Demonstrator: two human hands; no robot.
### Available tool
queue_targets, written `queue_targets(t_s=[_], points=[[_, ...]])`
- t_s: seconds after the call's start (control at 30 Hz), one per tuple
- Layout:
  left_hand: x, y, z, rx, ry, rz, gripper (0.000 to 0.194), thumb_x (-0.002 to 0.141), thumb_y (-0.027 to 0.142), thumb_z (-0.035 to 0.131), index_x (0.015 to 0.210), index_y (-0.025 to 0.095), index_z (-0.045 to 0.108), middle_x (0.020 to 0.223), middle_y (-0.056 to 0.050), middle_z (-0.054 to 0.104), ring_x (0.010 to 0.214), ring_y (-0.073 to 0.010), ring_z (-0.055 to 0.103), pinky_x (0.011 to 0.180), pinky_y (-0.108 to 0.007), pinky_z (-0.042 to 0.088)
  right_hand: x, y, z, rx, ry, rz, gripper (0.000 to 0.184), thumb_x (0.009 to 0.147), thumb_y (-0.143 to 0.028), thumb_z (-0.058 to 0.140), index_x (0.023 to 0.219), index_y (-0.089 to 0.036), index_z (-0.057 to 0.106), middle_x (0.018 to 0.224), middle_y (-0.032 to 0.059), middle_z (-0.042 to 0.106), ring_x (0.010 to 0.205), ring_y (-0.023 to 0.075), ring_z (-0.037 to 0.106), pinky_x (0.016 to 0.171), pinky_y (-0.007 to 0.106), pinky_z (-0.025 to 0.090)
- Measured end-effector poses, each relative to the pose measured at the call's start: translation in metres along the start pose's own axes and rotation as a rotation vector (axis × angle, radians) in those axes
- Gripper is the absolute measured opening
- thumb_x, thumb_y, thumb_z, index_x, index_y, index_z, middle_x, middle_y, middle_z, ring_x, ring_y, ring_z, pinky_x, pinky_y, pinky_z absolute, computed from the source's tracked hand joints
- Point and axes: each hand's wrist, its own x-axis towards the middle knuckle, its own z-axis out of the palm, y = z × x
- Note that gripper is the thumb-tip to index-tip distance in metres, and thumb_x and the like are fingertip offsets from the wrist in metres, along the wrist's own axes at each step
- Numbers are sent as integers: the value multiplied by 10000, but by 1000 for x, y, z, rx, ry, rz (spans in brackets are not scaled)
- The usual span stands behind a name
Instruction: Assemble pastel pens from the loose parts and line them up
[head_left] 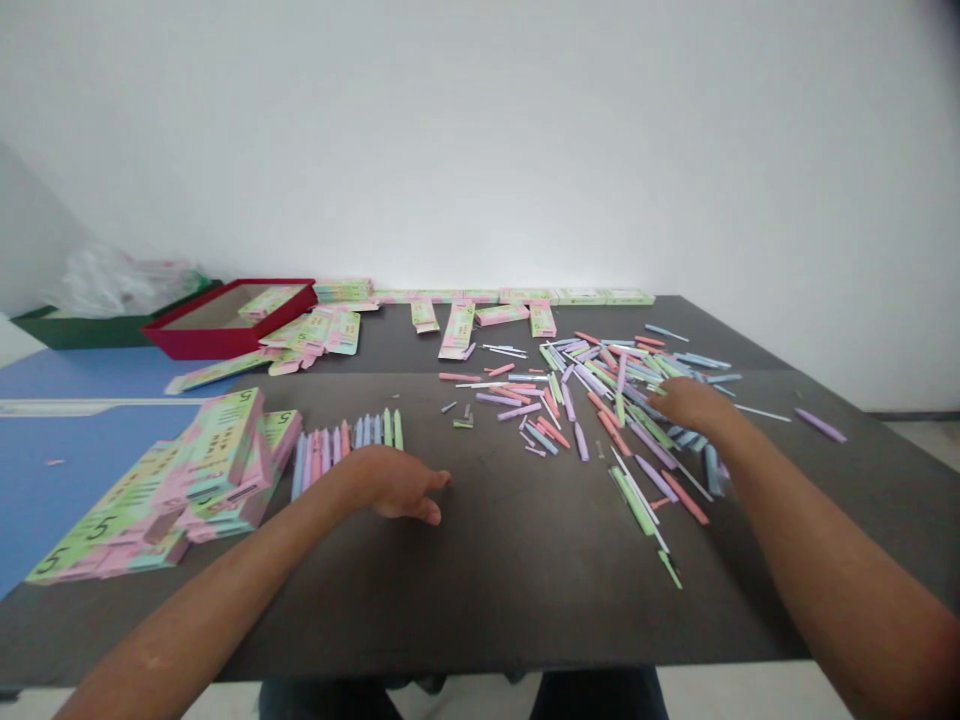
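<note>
1. Only got my head cam here, looking down over the dark tabletop (517, 590), both arms reaching in from the near edge.
2. My right hand (694, 405) is over the right side of a loose pile of pastel sticks (592, 400), with most of the pile out to its left. Fingers are curled down, but I can't tell if I'm pinching anything. The sticks lie every which way, so there's no shared long axis, and my right arm is easily the nearer one.
3. My left hand (397, 483) is relaxed and half-open, holding nothing, just by the near end of a neat row of sticks (345, 440). Those sit side by side, long axes pointing at the far edge, and the left arm is closer to them.
4. Left of that row, near the tabletop's left edge, is a messy stack of pink-and-green boxes (172, 490). A big "5" is readable on them, but the small print isn't, and I can't make out a brand.
5. Past the far-left corner sits an open red box (225, 345).
</note>
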Motion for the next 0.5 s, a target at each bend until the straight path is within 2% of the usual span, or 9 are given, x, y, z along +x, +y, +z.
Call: queue_targets(t_s=[0.17, 0.3, 0.5], points=[[4, 4, -2, 21, 6, -15, 643, 863, 436, 477, 1420, 147, 337, 1180, -220, 613, 1014, -342, 599, 769, -401, 473, -19, 3, 14, 1, -52, -98, 377, 801, -435, 509, 950, -119, 650, 1021, 174, 650, 914, 261, 610, 735, 321, 419], [4, 7, -4, 43, -12, -10, 629, 865, 418, 475, 1412, 135, 351, 1160, -225, 623, 983, -333, 611, 734, -389, 478, -22, -5, 19, 42, -20, -67, 375, 797, -418, 493, 959, -117, 649, 1041, 179, 645, 902, 254, 613, 727, 323, 419], [3, 9, -2, -24, -26, -4, 597, 855, 386, 490, 1385, 129, 392, 875, -130, 725, 802, -263, 644, 623, -320, 470, -20, -7, 9, 81, 59, 4, 335, 815, -336, 405, 897, -116, 644, 1006, 195, 645, 907, 262, 605, 703, 310, 404]])
